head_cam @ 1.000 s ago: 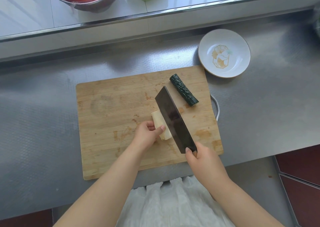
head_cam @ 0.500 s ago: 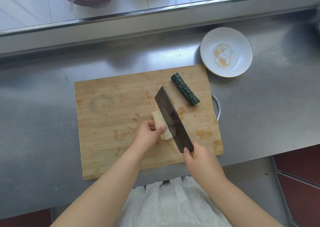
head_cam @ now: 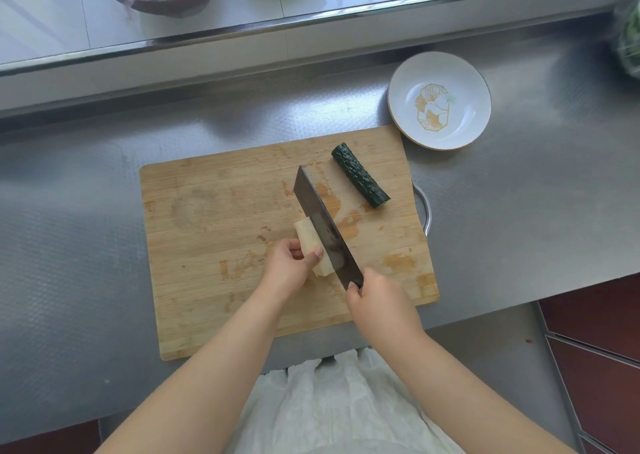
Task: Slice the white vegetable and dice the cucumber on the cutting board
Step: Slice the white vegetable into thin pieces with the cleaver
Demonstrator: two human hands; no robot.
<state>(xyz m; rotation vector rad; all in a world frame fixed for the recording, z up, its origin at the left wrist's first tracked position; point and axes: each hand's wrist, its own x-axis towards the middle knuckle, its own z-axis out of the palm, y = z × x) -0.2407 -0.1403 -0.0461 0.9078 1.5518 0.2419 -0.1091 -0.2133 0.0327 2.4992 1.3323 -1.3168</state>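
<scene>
On the steel counter (head_cam: 104,246) the bamboo cutting board (head_cam: 214,246) lies slightly askew, its near edge close to the counter's front lip and its right side over a metal ring handle (head_cam: 425,211). There is plenty of bare wood on the left half, so cut slices could be swept that way without crowding anything. A white plate (head_cam: 408,114) sits just beyond the board's far right corner, apart from it. A steel bowl (head_cam: 180,2) is up on the tiled ledge, well out of the way.

The cleaver (head_cam: 325,228) runs diagonally across the board, its blade set against the white vegetable (head_cam: 304,234) lengthwise. The right hand (head_cam: 377,301) is wrapped round the handle, thumb up by the heel of the blade. The left hand (head_cam: 287,263) holds the vegetable from the left, thumb on top and very near the steel. I would want that thumb tucked back and the knuckles leading, the blade coming straight down so the piece cannot roll.

The cucumber (head_cam: 360,181) lies whole and untouched to the right of the blade tip, near but not touching, and it leaves room for the stroke.
</scene>
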